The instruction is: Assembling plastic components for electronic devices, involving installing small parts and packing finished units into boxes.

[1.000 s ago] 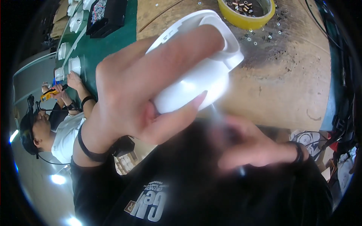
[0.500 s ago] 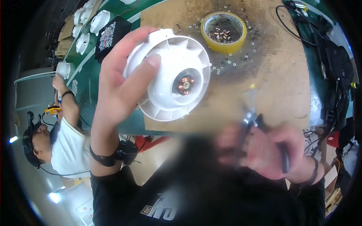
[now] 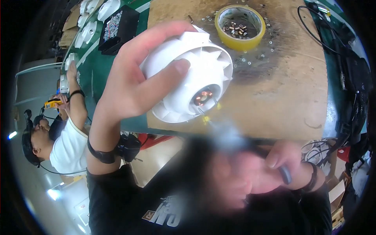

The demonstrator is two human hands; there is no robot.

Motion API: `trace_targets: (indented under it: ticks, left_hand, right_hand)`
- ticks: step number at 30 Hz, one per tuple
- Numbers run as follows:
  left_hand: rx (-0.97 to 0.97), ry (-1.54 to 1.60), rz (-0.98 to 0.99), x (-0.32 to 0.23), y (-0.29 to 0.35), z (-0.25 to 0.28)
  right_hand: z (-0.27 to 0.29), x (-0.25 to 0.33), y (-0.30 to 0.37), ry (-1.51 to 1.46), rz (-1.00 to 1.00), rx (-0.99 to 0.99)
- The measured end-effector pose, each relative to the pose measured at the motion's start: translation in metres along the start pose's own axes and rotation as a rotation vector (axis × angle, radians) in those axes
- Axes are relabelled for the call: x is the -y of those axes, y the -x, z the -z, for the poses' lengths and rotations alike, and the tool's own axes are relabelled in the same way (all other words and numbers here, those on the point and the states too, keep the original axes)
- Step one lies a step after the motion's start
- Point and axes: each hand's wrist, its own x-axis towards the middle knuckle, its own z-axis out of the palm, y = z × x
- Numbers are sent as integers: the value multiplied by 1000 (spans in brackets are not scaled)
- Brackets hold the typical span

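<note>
- Head view, left hand (image 3: 129, 88): raised above the bench edge, fingers (image 3: 164, 80) curled firmly round a white plastic fan impeller (image 3: 196, 76). Thumb lies across the vaned face, the other fingers wrap over the top rim.
- Impeller: tilted, vaned face and hub toward the camera; copper-coloured centre (image 3: 202, 97) visible in the hub.
- Right hand (image 3: 270, 166): low in the view, much of it blurred. Fingers closed round a dark tool handle (image 3: 285, 174); the tool's thin tip (image 3: 204, 113) reaches up to the hub, at or just beside the copper centre. Actual contact cannot be told.
- Left wrist carries a black strap with a small device (image 3: 127, 147).
- Bench: brown board (image 3: 290, 86) laid on a green top (image 3: 96, 68). A yellow tape roll (image 3: 239, 26) lies flat on the board, holding small metal fasteners; loose washers (image 3: 244, 60) scattered near it.
- Far left on the green top: a black tray (image 3: 117, 29) and several more white parts (image 3: 88, 31).
- Right edge: black cables (image 3: 344, 58).
- Room: another person in a white shirt (image 3: 66, 147) works at the bench's left end.
</note>
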Motion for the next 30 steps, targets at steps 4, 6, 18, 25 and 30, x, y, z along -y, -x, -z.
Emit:
trace_targets:
  ticks: [4,6,18,25,30]
  left_hand:
    - [8,20,23,-7,2,-1]
    - [5,-55,16,-10,3,-2]
    - [-39,28,76,-9,12,-4]
    - [7,-21,25,-17,13,-5]
    - [96,-298,-95,-19,13,-2]
  right_hand:
    - [6,0,-2,-10,8,40]
    - [9,0,-2,-1,23,53]
    - [12,-1,-8,-23,-11,26]
    - [25,-4,-14,-88,-17,112]
    - [41,-3,-22,-144,-14,58]
